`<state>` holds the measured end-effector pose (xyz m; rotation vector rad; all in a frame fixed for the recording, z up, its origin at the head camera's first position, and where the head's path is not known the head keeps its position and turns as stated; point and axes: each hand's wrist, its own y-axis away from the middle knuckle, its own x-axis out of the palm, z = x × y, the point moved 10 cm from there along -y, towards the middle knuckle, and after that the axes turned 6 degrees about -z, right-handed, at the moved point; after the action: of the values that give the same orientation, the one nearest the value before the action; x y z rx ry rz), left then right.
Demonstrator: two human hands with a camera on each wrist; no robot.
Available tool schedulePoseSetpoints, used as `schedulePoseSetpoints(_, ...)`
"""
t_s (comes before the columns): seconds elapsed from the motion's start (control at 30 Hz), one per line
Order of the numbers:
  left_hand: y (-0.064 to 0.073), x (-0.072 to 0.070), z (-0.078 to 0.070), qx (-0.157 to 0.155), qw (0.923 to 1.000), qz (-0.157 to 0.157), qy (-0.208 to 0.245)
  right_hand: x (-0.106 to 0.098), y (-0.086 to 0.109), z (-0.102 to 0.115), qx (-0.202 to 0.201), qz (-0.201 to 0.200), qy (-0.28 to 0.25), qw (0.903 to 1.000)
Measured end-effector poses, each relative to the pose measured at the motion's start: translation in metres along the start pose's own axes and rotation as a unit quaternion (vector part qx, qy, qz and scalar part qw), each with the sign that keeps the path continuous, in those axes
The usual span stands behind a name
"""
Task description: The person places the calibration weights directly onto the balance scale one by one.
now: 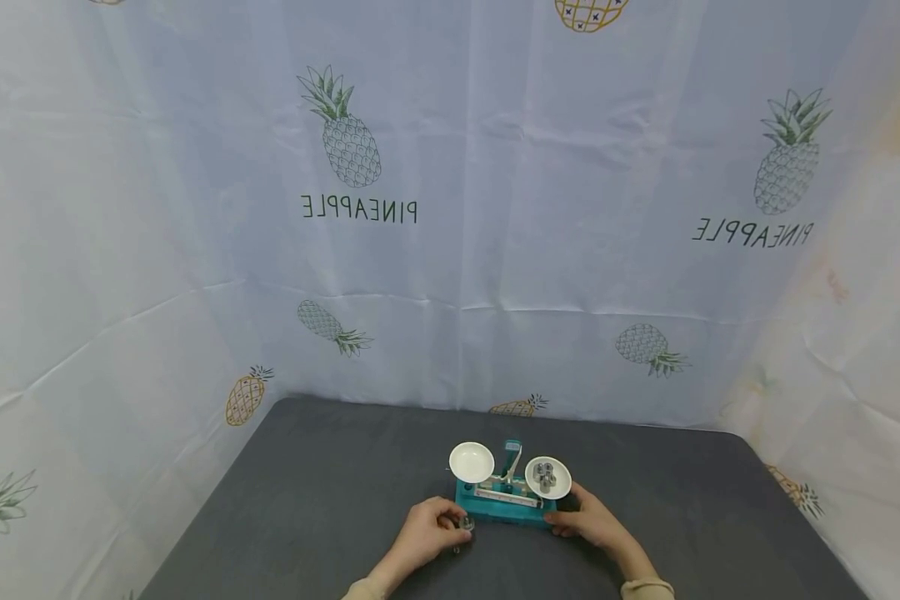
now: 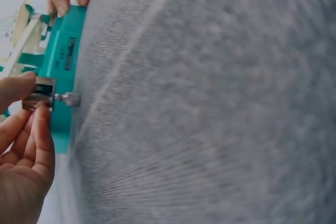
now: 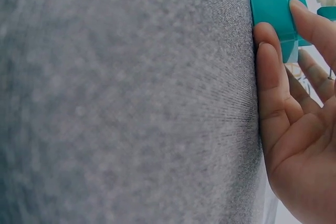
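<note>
A teal balance scale (image 1: 504,510) with two white pans stands on the dark table. My left hand (image 1: 429,533) pinches a shiny metal weight (image 2: 44,94) between thumb and fingertips, just in front of the scale's left end. Close by that hand, a smaller metal weight (image 2: 69,99) with a knob stands on the table. On the right pan (image 1: 565,486) sit several metal weights (image 1: 545,477), bunched together. The left pan (image 1: 471,461) holds nothing. At the right end of the teal base, my right hand (image 1: 588,525) grips the corner, thumb (image 3: 315,22) against it.
The dark grey table (image 1: 330,467) reaches back to a pale curtain (image 1: 495,208) printed with pineapples, which also hangs along both sides. A slanted pointer plate (image 1: 512,450) rises between the pans.
</note>
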<state>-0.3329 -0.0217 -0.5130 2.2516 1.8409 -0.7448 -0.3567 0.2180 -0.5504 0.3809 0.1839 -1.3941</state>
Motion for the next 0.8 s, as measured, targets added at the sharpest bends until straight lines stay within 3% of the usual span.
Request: schedulePoseSetpoints(0.8,-0.004,-0.039,-0.057,0.055,0.994,-0.091,-0.024,0.0,0.0,0.0,0.001,-0.004,0.002,1.0)
